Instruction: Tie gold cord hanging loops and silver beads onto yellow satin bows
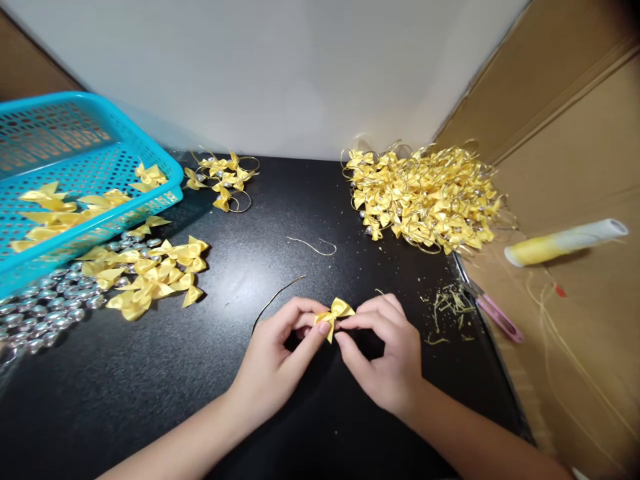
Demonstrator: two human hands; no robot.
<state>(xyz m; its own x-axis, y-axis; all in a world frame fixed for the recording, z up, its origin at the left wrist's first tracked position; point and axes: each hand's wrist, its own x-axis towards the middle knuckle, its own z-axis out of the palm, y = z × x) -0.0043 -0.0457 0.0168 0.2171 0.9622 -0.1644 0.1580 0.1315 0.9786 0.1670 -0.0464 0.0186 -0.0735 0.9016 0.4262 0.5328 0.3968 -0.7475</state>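
Observation:
A yellow ribbon bow point(341, 309) is pinched between the thumb and fingers of my left hand point(280, 350), low over the black table. Close against the bow's right side, my right hand point(387, 350) has its thumb and index finger bent nearly together; whatever lies between them is too small to make out. One gold cord point(273, 298) curves out behind my left hand, and a short gold cord tip point(380, 291) shows just above my right hand. Whether these join at the bow is hidden by my fingers.
Left: a blue basket point(175, 193) with yellow bows, loose bows point(160, 280), and silver beads point(50, 310). Finished-looking bows with cord loops point(225, 175) lie behind; a large pile point(425, 197) stands back right. Cord scraps point(453, 303), pink-handled snips point(500, 320) and a tube point(565, 243) are right.

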